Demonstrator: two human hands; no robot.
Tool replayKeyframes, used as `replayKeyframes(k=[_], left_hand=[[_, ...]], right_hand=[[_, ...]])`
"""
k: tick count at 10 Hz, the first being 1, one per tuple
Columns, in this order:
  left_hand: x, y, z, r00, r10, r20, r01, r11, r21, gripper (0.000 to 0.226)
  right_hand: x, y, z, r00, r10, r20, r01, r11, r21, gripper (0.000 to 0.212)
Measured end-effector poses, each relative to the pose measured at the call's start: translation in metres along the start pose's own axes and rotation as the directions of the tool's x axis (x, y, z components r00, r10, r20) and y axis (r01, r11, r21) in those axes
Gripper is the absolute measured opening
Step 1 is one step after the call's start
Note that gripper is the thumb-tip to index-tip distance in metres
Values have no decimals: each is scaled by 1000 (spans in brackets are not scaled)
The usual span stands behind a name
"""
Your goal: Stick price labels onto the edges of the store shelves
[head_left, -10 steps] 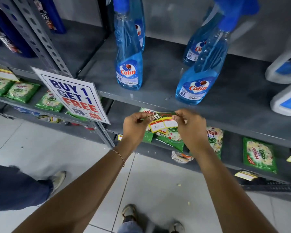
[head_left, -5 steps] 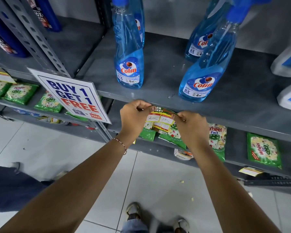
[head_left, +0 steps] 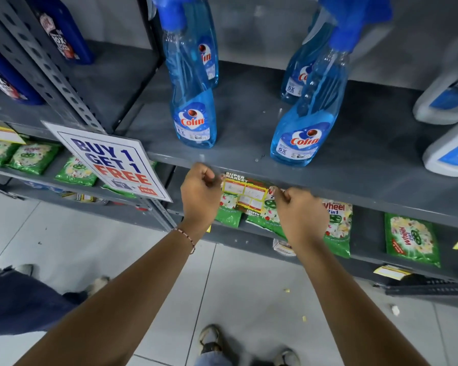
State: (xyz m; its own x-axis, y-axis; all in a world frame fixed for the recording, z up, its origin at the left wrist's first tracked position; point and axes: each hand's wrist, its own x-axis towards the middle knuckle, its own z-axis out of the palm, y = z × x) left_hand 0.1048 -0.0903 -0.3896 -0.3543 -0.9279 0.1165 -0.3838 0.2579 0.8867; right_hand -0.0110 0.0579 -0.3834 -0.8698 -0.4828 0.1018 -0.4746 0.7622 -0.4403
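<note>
While both hands pinch price label (head_left: 245, 192) ends under shelf edge (head_left: 328, 187), Colin bottles (head_left: 195, 107) stand above, promo sign (head_left: 111, 161) left.

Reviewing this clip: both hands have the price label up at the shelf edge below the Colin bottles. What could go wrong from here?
1. The price label looks tilted against the shelf edge, so it may stick crooked.
2. The left hand and right hand pinch only its ends; the middle could crease or bubble.
3. The Colin bottle stands near the edge; a jolt might tip it.
</note>
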Motion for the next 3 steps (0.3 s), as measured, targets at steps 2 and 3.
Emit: replayKeyframes(k=[2,3], left_hand=[[-29,49,-31,911,407,70,-409,912,17,32],[-44,97,-52,793,608,48,-605,794,-57,20]], right_hand=[[-32,15,-43,986,-131,-106,146,978,149,41],[-45,17,-83,945,-210,-251,274,928,253,36]])
